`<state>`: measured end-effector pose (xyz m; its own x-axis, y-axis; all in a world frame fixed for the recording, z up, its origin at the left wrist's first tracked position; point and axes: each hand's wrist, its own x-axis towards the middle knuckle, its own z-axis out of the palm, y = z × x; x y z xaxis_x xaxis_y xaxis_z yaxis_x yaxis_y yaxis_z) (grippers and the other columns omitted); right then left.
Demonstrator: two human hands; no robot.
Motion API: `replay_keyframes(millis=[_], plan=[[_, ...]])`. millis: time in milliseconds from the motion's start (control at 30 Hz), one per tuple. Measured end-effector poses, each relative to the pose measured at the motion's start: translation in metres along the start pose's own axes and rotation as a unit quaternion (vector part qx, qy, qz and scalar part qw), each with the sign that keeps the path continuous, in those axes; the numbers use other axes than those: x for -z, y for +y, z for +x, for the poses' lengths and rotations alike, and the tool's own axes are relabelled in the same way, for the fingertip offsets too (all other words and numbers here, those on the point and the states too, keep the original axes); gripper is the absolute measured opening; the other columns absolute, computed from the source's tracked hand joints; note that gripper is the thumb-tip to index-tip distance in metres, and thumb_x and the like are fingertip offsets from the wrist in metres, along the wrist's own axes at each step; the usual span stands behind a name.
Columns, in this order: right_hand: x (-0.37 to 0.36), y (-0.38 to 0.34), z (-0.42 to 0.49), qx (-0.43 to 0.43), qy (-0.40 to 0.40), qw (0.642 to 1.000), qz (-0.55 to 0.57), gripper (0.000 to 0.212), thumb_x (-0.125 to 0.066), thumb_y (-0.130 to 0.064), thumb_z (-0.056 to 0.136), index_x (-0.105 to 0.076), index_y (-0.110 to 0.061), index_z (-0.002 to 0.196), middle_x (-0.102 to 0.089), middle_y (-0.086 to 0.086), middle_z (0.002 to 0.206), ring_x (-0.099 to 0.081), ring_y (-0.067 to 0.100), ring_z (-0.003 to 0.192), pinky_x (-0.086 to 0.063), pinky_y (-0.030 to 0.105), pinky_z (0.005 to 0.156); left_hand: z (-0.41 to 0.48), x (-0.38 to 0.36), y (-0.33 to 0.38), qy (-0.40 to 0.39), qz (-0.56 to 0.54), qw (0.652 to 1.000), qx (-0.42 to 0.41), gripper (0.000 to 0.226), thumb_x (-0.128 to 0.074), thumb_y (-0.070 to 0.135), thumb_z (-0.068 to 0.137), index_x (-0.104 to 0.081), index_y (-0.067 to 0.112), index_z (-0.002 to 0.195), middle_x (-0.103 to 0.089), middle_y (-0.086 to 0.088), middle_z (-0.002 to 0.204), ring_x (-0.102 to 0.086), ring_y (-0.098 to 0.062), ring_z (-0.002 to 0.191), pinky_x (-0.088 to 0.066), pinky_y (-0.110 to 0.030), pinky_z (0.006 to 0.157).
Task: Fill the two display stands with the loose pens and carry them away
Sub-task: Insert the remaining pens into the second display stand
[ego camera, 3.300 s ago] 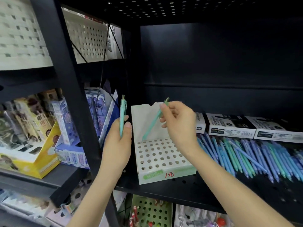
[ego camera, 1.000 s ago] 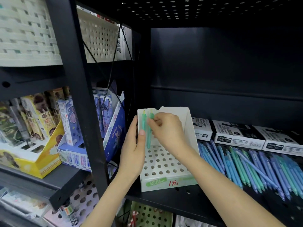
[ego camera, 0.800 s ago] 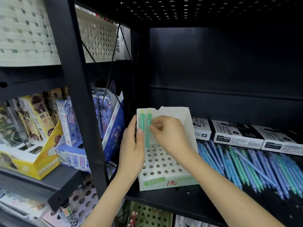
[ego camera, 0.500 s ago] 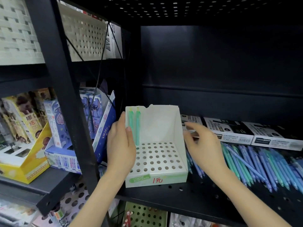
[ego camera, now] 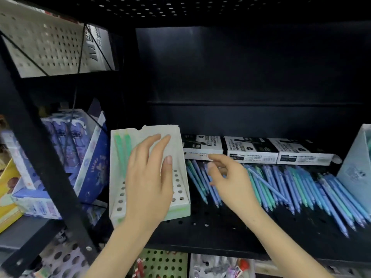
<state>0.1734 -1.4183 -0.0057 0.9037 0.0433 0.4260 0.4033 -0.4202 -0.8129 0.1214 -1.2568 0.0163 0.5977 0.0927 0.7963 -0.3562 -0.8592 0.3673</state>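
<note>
1. left hand [ego camera: 148, 183], fingers straight and spread, covers the white display stand [ego camera: 117, 177] at the shelf's [ego camera: 220, 229] left end; two green pens [ego camera: 122, 149] stand in its back left corner.
2. right hand [ego camera: 230, 181] curls over the loose pens [ego camera: 291, 185] mid-shelf; blur hides whether it pinches one.
3. risks: a hasty grab could roll pens off the front edge, and the left hand could knock the two standing pens.

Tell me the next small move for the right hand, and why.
Probably lower the right hand onto the loose pens just under it and pinch one up. Its fingers are loosely curled and hold nothing, the white stand has only two green pens in its back-left holes, and the left hand is open in front of the stand.
</note>
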Motion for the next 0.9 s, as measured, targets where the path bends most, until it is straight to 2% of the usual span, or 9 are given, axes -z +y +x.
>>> replay_keyframes(millis=[67, 167, 267, 300, 367, 467, 567, 767, 900], plan=[[0.030, 0.016, -0.003, -0.018, 0.036, 0.999, -0.021, 0.029, -0.051, -0.021, 0.094, -0.057, -0.018, 0.122, -0.059, -0.017, 0.094, -0.059, 0.005, 0.091, -0.055, 0.039, 0.082, -0.002, -0.012, 0.015, -0.025, -0.050, 0.998, -0.003, 0.039, -0.035, 0.025, 0.096, -0.049, 0.017, 0.132, -0.049, 0.005, 0.130, -0.040, -0.007, 0.121, -0.020, -0.006, 0.101], [0.075, 0.041, -0.008, -0.043, 0.100, 0.992, -0.059, 0.028, -0.053, -0.021, 0.093, -0.059, -0.014, 0.119, -0.061, -0.011, 0.094, -0.060, 0.009, 0.090, -0.054, 0.040, 0.083, -0.002, -0.036, 0.036, -0.078, -0.112, 0.990, 0.022, 0.038, -0.035, 0.029, 0.098, -0.046, 0.024, 0.134, -0.045, 0.013, 0.133, -0.037, 0.001, 0.124, -0.025, -0.013, 0.103], [0.112, 0.060, -0.015, -0.050, 0.143, 0.980, -0.132, 0.029, -0.053, -0.021, 0.093, -0.060, -0.011, 0.119, -0.065, 0.000, 0.098, -0.058, 0.011, 0.087, -0.048, 0.028, 0.076, 0.001, -0.062, 0.050, -0.132, -0.145, 0.980, 0.040, 0.039, -0.037, 0.027, 0.099, -0.039, 0.028, 0.138, -0.037, 0.017, 0.138, -0.025, 0.011, 0.123, -0.015, 0.000, 0.099], [0.122, 0.065, -0.018, -0.053, 0.151, 0.973, -0.164, 0.031, -0.053, -0.022, 0.093, -0.059, -0.010, 0.120, -0.066, 0.002, 0.102, -0.058, 0.011, 0.088, -0.044, 0.024, 0.075, 0.002, -0.071, 0.052, -0.154, -0.146, 0.976, 0.049, 0.041, -0.037, 0.027, 0.099, -0.036, 0.027, 0.140, -0.034, 0.016, 0.141, -0.023, 0.011, 0.125, -0.012, 0.000, 0.099], [0.140, 0.075, -0.022, -0.061, 0.160, 0.959, -0.228, 0.035, -0.053, -0.024, 0.093, -0.056, -0.010, 0.125, -0.066, 0.006, 0.113, -0.060, 0.018, 0.099, -0.043, 0.026, 0.076, 0.003, -0.086, 0.054, -0.195, -0.128, 0.969, 0.081, 0.045, -0.035, 0.030, 0.099, -0.029, 0.027, 0.144, -0.024, 0.007, 0.152, -0.019, -0.002, 0.137, -0.014, -0.013, 0.108], [0.160, 0.087, -0.027, -0.085, 0.127, 0.939, -0.308, 0.045, -0.051, -0.029, 0.094, -0.047, -0.009, 0.134, -0.057, 0.010, 0.127, -0.056, 0.025, 0.113, -0.044, 0.031, 0.082, 0.003, -0.106, 0.052, -0.257, -0.058, 0.953, 0.147, 0.050, -0.029, 0.041, 0.098, -0.021, 0.029, 0.147, -0.009, -0.007, 0.157, -0.013, -0.023, 0.144, -0.017, -0.034, 0.114], [0.172, 0.098, -0.031, -0.110, 0.079, 0.931, -0.339, 0.053, -0.048, -0.033, 0.094, -0.037, -0.009, 0.140, -0.047, 0.011, 0.138, -0.043, 0.025, 0.128, -0.039, 0.034, 0.098, 0.001, -0.120, 0.044, -0.311, 0.042, 0.932, 0.180, 0.059, -0.022, 0.051, 0.096, -0.013, 0.028, 0.149, -0.003, -0.015, 0.156, -0.014, -0.036, 0.141, -0.021, -0.043, 0.113], [0.185, 0.115, -0.024, -0.174, -0.041, 0.919, -0.351, 0.071, -0.037, -0.053, 0.092, -0.010, -0.022, 0.150, -0.013, 0.009, 0.156, -0.012, 0.025, 0.144, -0.024, 0.040, 0.112, 0.006, -0.133, 0.034, -0.379, 0.088, 0.895, 0.217, 0.071, -0.019, 0.063, 0.090, 0.001, 0.029, 0.149, 0.005, -0.016, 0.156, -0.005, -0.038, 0.143, -0.017, -0.045, 0.115], [0.184, 0.117, -0.017, -0.193, -0.053, 0.902, -0.382, 0.076, -0.033, -0.062, 0.088, -0.008, -0.025, 0.149, -0.008, 0.010, 0.157, -0.009, 0.027, 0.144, -0.017, 0.039, 0.114, 0.007, -0.138, 0.033, -0.391, 0.077, 0.893, 0.209, 0.076, -0.021, 0.068, 0.087, 0.003, 0.029, 0.149, 0.005, -0.013, 0.157, 0.000, -0.035, 0.144, -0.014, -0.044, 0.116]])
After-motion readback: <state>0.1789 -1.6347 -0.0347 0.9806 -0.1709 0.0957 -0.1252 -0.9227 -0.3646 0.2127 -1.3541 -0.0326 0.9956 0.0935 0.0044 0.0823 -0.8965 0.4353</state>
